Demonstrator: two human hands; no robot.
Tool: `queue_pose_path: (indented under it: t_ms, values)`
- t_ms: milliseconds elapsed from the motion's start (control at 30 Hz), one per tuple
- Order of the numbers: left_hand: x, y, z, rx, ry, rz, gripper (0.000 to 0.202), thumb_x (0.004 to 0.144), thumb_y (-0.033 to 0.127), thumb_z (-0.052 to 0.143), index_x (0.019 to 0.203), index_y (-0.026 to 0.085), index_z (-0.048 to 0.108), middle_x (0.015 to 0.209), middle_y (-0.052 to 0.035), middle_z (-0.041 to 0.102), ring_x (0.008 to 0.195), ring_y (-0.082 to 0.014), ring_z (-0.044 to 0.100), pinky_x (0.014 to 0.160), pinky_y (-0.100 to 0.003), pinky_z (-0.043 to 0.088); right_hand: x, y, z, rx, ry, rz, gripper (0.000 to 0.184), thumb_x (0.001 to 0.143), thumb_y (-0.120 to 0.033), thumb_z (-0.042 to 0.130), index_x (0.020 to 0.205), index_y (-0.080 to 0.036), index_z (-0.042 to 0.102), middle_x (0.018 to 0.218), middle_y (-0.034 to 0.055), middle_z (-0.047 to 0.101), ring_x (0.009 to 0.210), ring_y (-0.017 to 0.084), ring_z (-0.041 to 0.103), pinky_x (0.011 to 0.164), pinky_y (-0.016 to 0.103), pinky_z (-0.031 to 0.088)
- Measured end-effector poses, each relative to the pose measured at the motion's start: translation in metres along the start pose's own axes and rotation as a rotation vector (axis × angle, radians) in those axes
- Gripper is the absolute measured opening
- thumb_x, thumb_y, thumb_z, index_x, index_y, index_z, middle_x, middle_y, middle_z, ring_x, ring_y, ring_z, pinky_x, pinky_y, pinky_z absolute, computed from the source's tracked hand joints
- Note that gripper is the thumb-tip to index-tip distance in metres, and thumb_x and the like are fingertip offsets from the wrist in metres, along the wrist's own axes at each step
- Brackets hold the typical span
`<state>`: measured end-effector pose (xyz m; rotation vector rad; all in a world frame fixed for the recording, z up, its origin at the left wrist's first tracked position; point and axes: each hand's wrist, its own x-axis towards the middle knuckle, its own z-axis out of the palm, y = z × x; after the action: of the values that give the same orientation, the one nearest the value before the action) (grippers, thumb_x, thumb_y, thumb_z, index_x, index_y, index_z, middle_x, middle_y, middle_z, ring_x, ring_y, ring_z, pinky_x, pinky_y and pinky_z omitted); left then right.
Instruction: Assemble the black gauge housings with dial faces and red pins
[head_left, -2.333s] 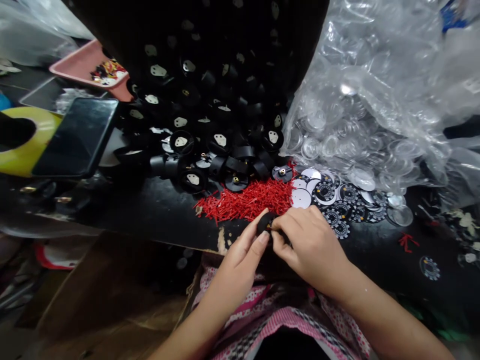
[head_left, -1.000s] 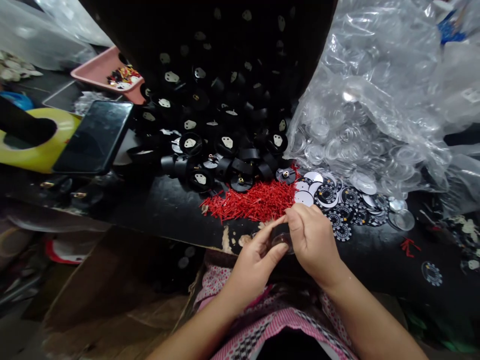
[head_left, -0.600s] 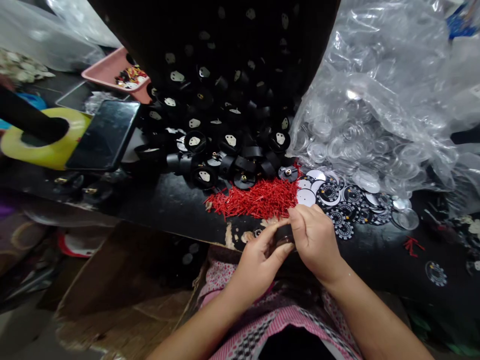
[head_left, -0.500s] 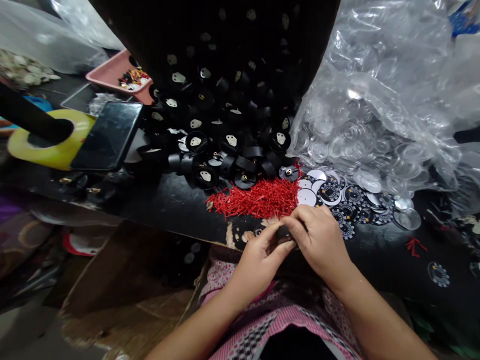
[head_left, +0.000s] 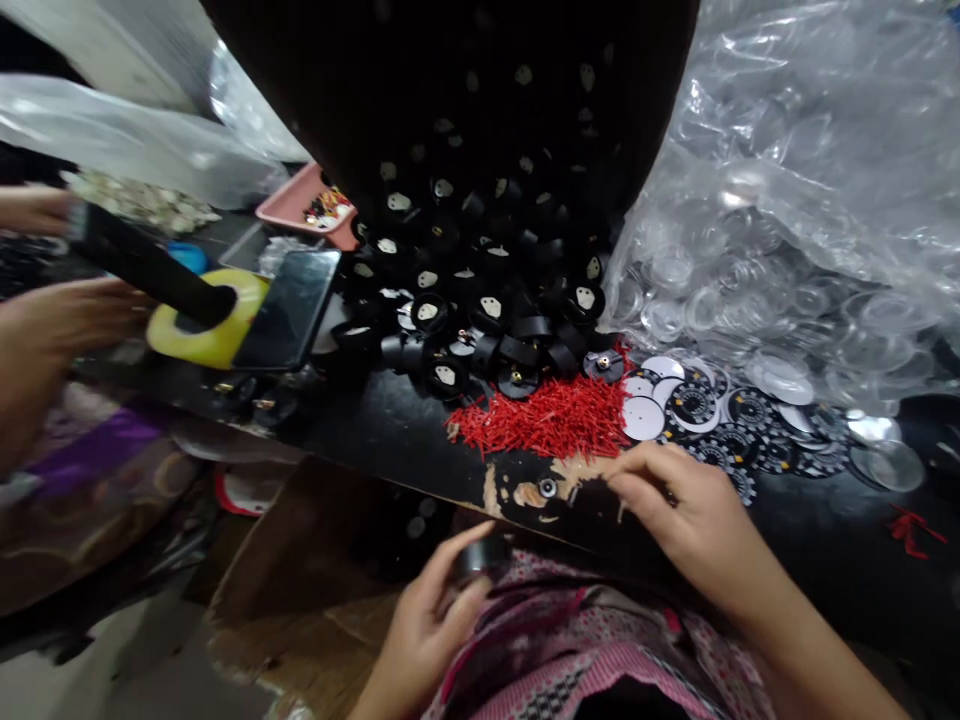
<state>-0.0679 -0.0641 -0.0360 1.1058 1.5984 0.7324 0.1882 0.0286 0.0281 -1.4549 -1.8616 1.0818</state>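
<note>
My left hand [head_left: 442, 600] is below the table edge, fingers wrapped round a small black round case [head_left: 482, 556]. My right hand [head_left: 686, 505] is over the table's front edge, thumb and forefinger pinched together; anything between them is too small to make out. Just beyond its fingertips lies a heap of thin red needle-like pieces [head_left: 547, 418]. To the left of those fingertips, a small ring-shaped part [head_left: 548, 488] rests on the worn patch of tabletop. Black-and-white printed dials [head_left: 694, 405] and white discs [head_left: 643, 418] lie beyond my right hand.
Many black round cases [head_left: 491, 308] spill from a large dark container behind the red heap. A plastic bag [head_left: 787, 200] of clear discs stands right. Leftward are a phone [head_left: 289, 310], yellow tape roll [head_left: 202, 340], pink tray [head_left: 289, 205] and another person's hands [head_left: 90, 310].
My hands have separated. The left moved down and left with the black case, while the right stayed over the table edge. The view swung left, bringing another person's hands in.
</note>
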Motion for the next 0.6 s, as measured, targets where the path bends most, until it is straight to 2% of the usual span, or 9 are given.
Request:
queue_pose_path:
  t_ms: [33, 100, 167, 233, 300, 367, 433, 500, 600]
  values:
    - [-0.003, -0.011, -0.017, 0.12, 0.153, -0.011, 0.039, 0.092, 0.041, 0.055, 0.127, 0.027, 0.06, 0.126, -0.009, 0.067, 0.118, -0.0303, 0.061, 0.105, -0.048, 0.043, 0.002, 0.0, 0.001, -0.007, 0.019, 0.033, 0.031, 0.099, -0.045, 0.048, 0.082, -0.024, 0.063, 0.072, -0.0036, 0.065, 0.068, 0.015, 0.056, 0.067, 0.028, 0.036]
    - [0.0, -0.019, -0.043, 0.384, 0.4, 0.102, 0.041, 0.089, 0.04, 0.058, 0.127, 0.024, 0.059, 0.139, -0.0122, 0.058, 0.133, -0.0332, 0.048, 0.114, -0.052, 0.031, 0.007, -0.001, 0.007, -0.019, -0.009, 0.044, 0.028, 0.098, -0.04, 0.049, 0.079, -0.024, 0.062, 0.072, -0.0034, 0.065, 0.069, 0.015, 0.056, 0.068, 0.029, 0.037]
    - [0.016, -0.007, -0.055, 0.526, 0.509, 0.266, 0.041, 0.091, 0.036, 0.056, 0.129, 0.024, 0.057, 0.141, -0.0119, 0.055, 0.136, -0.0302, 0.045, 0.116, -0.049, 0.029, 0.011, -0.006, 0.016, -0.021, -0.099, -0.017, 0.025, 0.098, -0.035, 0.049, 0.079, -0.023, 0.061, 0.076, -0.003, 0.067, 0.072, 0.015, 0.058, 0.071, 0.03, 0.038]
    - [0.044, 0.018, -0.056, 0.506, 0.496, 0.349, 0.036, 0.095, 0.034, 0.05, 0.129, 0.023, 0.056, 0.13, -0.0099, 0.062, 0.123, -0.0245, 0.056, 0.109, -0.042, 0.04, 0.013, -0.012, 0.021, -0.047, -0.156, -0.07, 0.025, 0.098, -0.032, 0.048, 0.078, -0.023, 0.061, 0.079, -0.0025, 0.068, 0.075, 0.016, 0.059, 0.073, 0.031, 0.038]
    - [0.078, 0.044, -0.05, 0.51, 0.465, 0.293, 0.039, 0.094, 0.039, 0.051, 0.129, 0.021, 0.056, 0.123, -0.0099, 0.066, 0.108, -0.0237, 0.064, 0.098, -0.039, 0.048, 0.01, -0.015, 0.022, -0.091, -0.158, -0.073, 0.025, 0.098, -0.032, 0.048, 0.079, -0.023, 0.061, 0.078, -0.002, 0.068, 0.074, 0.017, 0.059, 0.073, 0.032, 0.038]
    - [0.108, 0.062, -0.045, 0.513, 0.467, 0.26, 0.041, 0.09, 0.042, 0.057, 0.123, 0.019, 0.06, 0.112, -0.0107, 0.069, 0.098, -0.0262, 0.066, 0.094, -0.042, 0.05, 0.005, -0.014, 0.018, -0.128, -0.141, -0.039, 0.025, 0.098, -0.032, 0.047, 0.081, -0.023, 0.062, 0.08, -0.0015, 0.069, 0.076, 0.017, 0.061, 0.074, 0.033, 0.04]
    - [0.131, 0.069, -0.041, 0.508, 0.462, 0.248, 0.041, 0.086, 0.042, 0.063, 0.118, 0.018, 0.063, 0.106, -0.0109, 0.07, 0.093, -0.0279, 0.066, 0.092, -0.044, 0.05, 0.0, -0.008, 0.012, -0.165, -0.135, -0.004, 0.024, 0.099, -0.032, 0.047, 0.084, -0.024, 0.064, 0.084, -0.001, 0.07, 0.08, 0.018, 0.062, 0.076, 0.034, 0.041]
    - [0.143, 0.068, -0.039, 0.489, 0.454, 0.237, 0.043, 0.082, 0.041, 0.066, 0.119, 0.018, 0.064, 0.105, -0.0102, 0.069, 0.09, -0.0278, 0.065, 0.091, -0.046, 0.05, -0.001, 0.0, 0.005, -0.233, -0.094, 0.018, 0.023, 0.099, -0.031, 0.047, 0.088, -0.024, 0.066, 0.088, 0.0005, 0.071, 0.084, 0.02, 0.064, 0.078, 0.035, 0.043]
    - [0.143, 0.062, -0.036, 0.318, 0.468, 0.215, 0.047, 0.08, 0.039, 0.07, 0.122, 0.021, 0.063, 0.107, -0.0071, 0.068, 0.093, -0.0269, 0.065, 0.093, -0.045, 0.051, 0.008, 0.017, -0.005, -0.486, 0.067, 0.041, 0.022, 0.096, -0.031, 0.054, 0.111, -0.021, 0.066, 0.102, 0.0078, 0.068, 0.093, 0.026, 0.063, 0.083, 0.041, 0.046]
